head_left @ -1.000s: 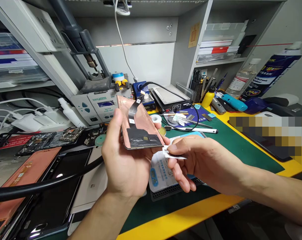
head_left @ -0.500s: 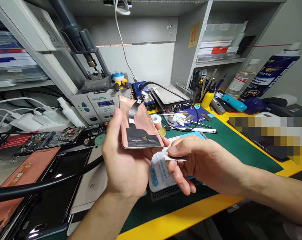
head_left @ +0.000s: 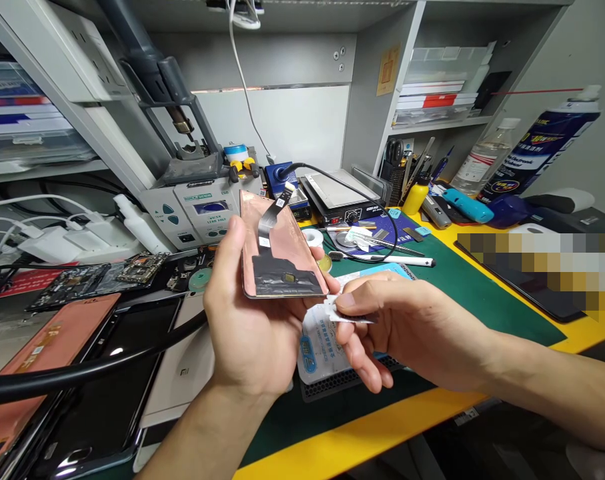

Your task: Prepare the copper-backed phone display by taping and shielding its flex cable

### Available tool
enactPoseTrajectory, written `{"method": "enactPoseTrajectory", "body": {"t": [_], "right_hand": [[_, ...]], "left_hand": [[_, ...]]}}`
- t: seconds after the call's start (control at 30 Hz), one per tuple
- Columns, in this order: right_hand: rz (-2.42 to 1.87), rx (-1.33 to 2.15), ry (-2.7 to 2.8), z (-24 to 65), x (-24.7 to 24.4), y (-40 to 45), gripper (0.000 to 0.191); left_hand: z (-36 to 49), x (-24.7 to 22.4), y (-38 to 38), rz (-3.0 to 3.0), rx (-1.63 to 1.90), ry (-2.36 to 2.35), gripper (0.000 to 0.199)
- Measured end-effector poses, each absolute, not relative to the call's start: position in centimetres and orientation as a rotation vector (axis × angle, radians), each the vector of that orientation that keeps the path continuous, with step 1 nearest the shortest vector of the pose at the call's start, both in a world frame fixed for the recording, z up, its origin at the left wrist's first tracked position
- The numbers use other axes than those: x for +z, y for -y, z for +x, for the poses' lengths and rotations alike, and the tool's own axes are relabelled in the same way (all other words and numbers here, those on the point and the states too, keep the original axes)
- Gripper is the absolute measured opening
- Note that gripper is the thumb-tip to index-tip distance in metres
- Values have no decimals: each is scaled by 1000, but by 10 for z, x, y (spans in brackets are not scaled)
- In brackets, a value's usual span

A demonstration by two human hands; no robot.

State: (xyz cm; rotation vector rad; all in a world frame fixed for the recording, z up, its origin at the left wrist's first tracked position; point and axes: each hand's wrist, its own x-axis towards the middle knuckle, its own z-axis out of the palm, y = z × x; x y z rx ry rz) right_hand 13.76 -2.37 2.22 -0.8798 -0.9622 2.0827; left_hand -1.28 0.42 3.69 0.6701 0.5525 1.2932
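My left hand (head_left: 252, 327) grips a phone screen (head_left: 297, 250) by its edges, its copper-coloured back facing me. A dark flex cable (head_left: 275, 217) rises from that back, and black film covers its lower end. Close to the screen's lower right corner, my right hand (head_left: 397, 320) pinches a small crumpled scrap (head_left: 349, 313), white on one side and dark on the other, between thumb and fingers. Whether the scrap touches the screen I cannot tell. Under the hands lies a white and blue packet (head_left: 319, 350) on a dark perforated plate, partly hidden.
On the left lie several phone parts, with a thick black hose (head_left: 107, 385) across them. Behind stands a hot air station (head_left: 202, 210). A heating plate (head_left: 342, 197), tweezers and a brush (head_left: 407, 261) are at the back of the green mat (head_left: 477, 293). A spray can (head_left: 542, 147) stands right.
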Motion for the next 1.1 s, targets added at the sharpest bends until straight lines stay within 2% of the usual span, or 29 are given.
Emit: {"method": "enactPoseTrajectory", "body": {"t": [0.8, 1.1], "right_hand": [[-905, 2056, 966, 136, 23, 25, 23], [-887, 2068, 980, 136, 22, 24, 24]], "left_hand": [[-15, 34, -6, 729, 1239, -541, 40], [-14, 36, -5, 697, 1269, -552, 33]]}}
